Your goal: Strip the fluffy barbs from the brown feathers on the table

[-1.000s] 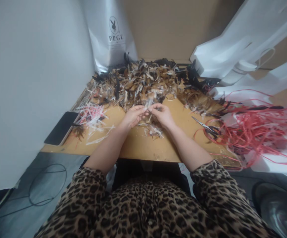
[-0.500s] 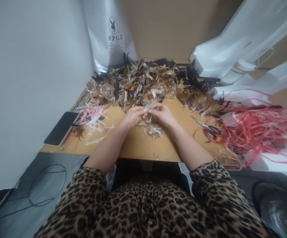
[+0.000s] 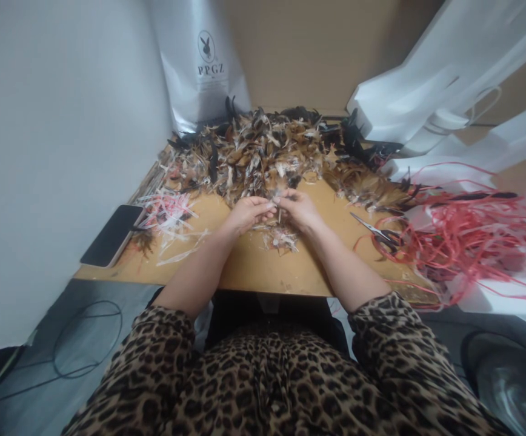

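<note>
My left hand and my right hand meet over the middle of the table, fingertips pinched together. Between them is a small feather, pale and fluffy, its quill end hidden by the fingers. Both hands are closed on it. Just beyond lies a broad heap of brown, black and white feathers. Below the fingers, a little pile of pale quill scraps rests on the tabletop.
Scissors lie to the right beside a tangle of red plastic strips. On the left are a phone and cut pink and white strips. A silver bag and white packaging stand behind.
My two hands have shifted very slightly, with the fingertips drawn closer together around the feather. Everything else on the table stays where it was.
</note>
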Tool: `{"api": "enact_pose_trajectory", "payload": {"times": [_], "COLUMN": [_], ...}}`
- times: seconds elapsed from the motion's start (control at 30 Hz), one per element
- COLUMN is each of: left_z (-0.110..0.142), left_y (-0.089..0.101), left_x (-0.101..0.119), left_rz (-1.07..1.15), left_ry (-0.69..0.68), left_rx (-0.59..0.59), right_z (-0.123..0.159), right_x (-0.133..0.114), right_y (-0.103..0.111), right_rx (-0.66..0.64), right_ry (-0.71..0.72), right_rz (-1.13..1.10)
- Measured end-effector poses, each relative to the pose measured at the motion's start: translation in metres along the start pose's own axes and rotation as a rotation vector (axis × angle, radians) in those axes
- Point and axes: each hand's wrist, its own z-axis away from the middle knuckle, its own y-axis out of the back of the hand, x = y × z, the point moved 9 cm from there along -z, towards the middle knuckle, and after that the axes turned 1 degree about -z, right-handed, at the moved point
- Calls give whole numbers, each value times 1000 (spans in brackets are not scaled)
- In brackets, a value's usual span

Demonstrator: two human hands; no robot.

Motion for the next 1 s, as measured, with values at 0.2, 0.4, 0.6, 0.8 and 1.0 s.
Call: {"api": "enact_pose_trajectory", "payload": {"times": [0.2, 0.4, 0.6, 0.8, 1.0], "left_z": [-3, -2, -2, -4, -4], "left_y": [5, 11, 3, 5, 8], "left_x": [-2, 4, -1, -2, 1], "left_rz": [18, 74, 43, 67, 111], "left_ry": [-3, -27, -4, -7, -11], "left_rx": [12, 80, 5, 6, 62], "right_z": [0, -2, -1, -2, -3], "right_x": [1, -1, 0, 7, 7], "right_y": [0, 4, 5, -1, -6], "right_rx": [-11, 9, 39, 0, -65], "right_ry": [4, 22, 43, 24, 15], "right_rz": [2, 2, 74, -3, -126]}}
